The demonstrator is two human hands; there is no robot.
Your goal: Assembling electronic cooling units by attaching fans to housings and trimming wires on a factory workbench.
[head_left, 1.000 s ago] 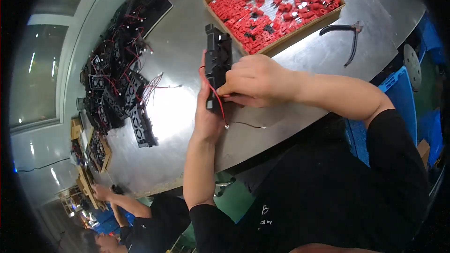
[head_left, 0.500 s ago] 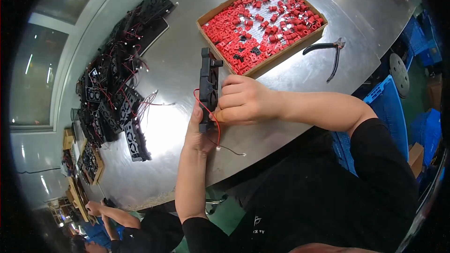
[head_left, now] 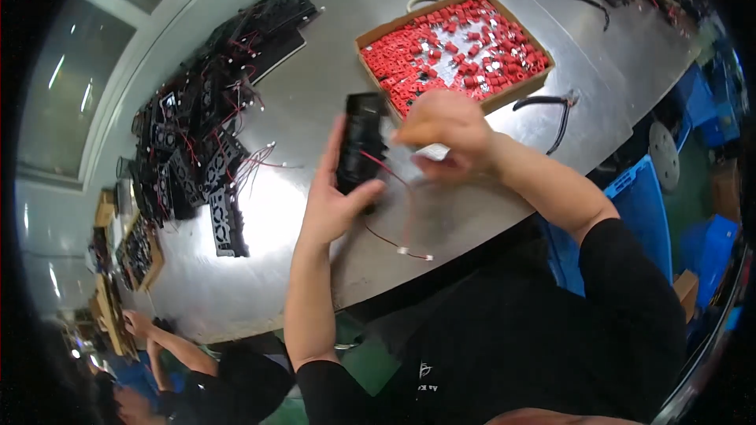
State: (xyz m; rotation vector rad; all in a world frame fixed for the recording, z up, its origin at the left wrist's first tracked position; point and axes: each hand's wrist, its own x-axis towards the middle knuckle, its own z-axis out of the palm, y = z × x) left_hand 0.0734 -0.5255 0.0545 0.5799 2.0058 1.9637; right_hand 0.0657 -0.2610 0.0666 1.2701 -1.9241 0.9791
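Observation:
My left hand [head_left: 335,205] is closed around the lower part of a black plastic panel [head_left: 364,130], which stands tilted above the metal table. The panel's upper end reaches past my fingers. A red wire [head_left: 390,169] trails from its side, and thin wires ending in small white connectors [head_left: 403,250] hang below. To the right of the panel, apart from it, is my right hand [head_left: 453,134], smeared by motion. Whether its curled fingers hold anything cannot be made out. Just beyond it lies a shallow cardboard box [head_left: 504,100] full of small red parts [head_left: 394,55].
Similar black panels with red wires [head_left: 193,130] are heaped at the left on the metal table [head_left: 315,63]. Black-handled cutting pliers [head_left: 551,101] lie right of the box. A blue crate [head_left: 654,212] stands beyond the right edge. At lower left, a co-worker's arm [head_left: 181,350] reaches over the table.
My right hand has come away from the panel and moved up and right. In my left hand the panel has turned, now showing a broader dark face.

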